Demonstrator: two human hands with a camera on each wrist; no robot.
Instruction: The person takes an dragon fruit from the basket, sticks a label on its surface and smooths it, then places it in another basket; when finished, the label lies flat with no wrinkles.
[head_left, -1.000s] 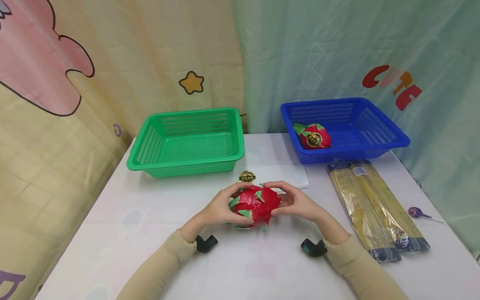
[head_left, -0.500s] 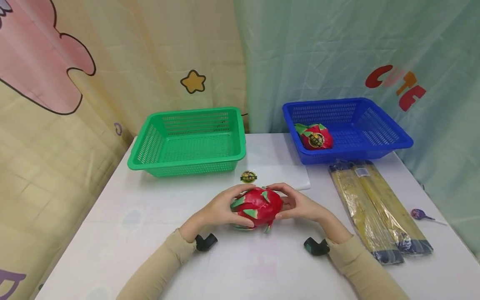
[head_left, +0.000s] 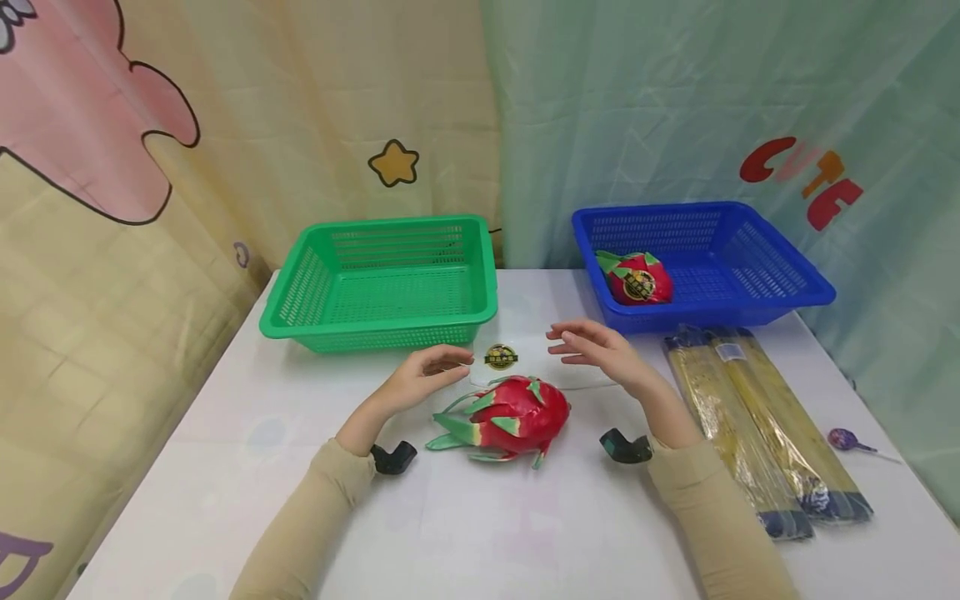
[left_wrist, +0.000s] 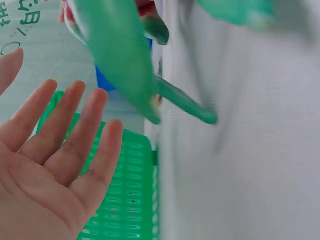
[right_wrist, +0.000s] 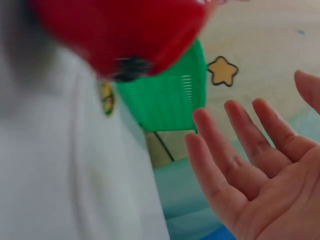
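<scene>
A red dragon fruit (head_left: pixel 525 414) with green scales lies on the white table, its leafy end pointing left. My left hand (head_left: pixel 420 379) is off it, up and to the left, fingers relaxed and holding nothing. Beyond the fruit on the right, my right hand (head_left: pixel 603 357) is also off it, fingers spread. Behind the fruit, a white sheet (head_left: pixel 547 367) carries a round black-and-gold sticker (head_left: pixel 501 357). In the left wrist view green scale tips (left_wrist: pixel 115 60) hang close to the spread left hand (left_wrist: pixel 60 160). The right wrist view has the fruit's red skin (right_wrist: pixel 120 30) near the camera.
At the back left stands a green basket (head_left: pixel 375 325). A blue basket (head_left: pixel 712 312) at the back right contains another dragon fruit (head_left: pixel 652 287) bearing a round label. Two long plastic-wrapped yellowish packs (head_left: pixel 765 433) and a lollipop (head_left: pixel 843 439) lie on the right.
Both hands held the dragon fruit between them earlier. They have let go and moved apart and away, leaving it on the table with its leafy end exposed.
</scene>
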